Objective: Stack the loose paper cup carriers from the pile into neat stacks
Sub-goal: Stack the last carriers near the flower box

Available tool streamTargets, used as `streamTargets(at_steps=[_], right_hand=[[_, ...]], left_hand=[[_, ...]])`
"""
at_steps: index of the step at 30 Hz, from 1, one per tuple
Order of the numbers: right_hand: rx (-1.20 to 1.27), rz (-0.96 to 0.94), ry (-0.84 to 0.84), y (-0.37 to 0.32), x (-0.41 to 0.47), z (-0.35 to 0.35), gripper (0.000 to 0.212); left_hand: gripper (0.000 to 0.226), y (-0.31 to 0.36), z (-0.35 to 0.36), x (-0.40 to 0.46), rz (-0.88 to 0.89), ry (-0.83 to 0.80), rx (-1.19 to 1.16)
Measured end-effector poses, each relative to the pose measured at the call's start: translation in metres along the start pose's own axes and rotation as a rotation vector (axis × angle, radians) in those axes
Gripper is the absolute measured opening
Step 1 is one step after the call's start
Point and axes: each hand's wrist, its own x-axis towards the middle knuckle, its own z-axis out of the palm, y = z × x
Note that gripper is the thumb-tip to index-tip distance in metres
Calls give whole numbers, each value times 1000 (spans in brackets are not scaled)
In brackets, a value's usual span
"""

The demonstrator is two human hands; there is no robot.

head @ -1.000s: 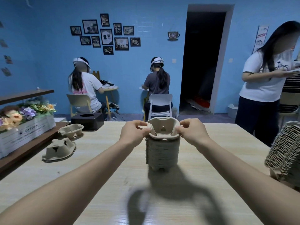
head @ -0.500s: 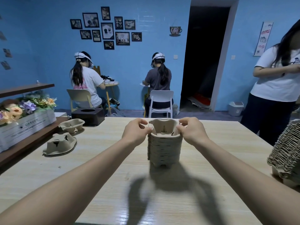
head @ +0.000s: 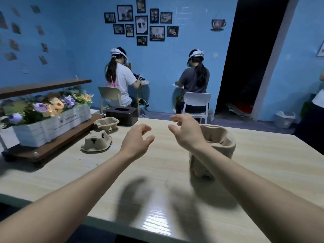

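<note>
1. Two bare forearms reach forward over a pale wooden table (head: 263, 165), their blurred shadows falling on its near edge.
2. The left hand (head: 135, 140) hovers above the table, fingers loosely curled and holding nothing; it touches nothing.
3. The right hand (head: 186, 131) is likewise released, fingers spread and lightly bent, empty. It hangs in front of the stack and partly hides it; whether the wrist brushes it cannot be told.
4. The stack of paper cup carriers (head: 216, 148) stands upright on the table just behind the right forearm, nested tidily, so this part of the job looks done.
5. Further left, two loose carriers remain unstacked: an upturned carrier (head: 97, 142) lies on the table, and a second carrier (head: 106, 123) sits beyond it, near a dark tissue box (head: 122, 115). Judging by this, the task is well along, with at least these two left to gather.
6. At the far left a low wooden shelf (head: 52, 149) carries a white flower box (head: 50, 127).
7. In the background two seated people face a blue wall hung with framed pictures.
</note>
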Motion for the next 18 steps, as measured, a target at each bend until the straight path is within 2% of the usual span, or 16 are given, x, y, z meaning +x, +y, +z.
streamTargets(at_steps=[4,10,18], right_hand=[[46,-22,-87,-15,2,46,34],[72,58,-214,-6,4,109,36],[-45,109,-332,30,8,156,41]], left_hand=[[33,-39,-16,-4,4,28,103],[34,-94,-26,-7,-37,39,248],[42,-142,-29,-5,-141,103,353]])
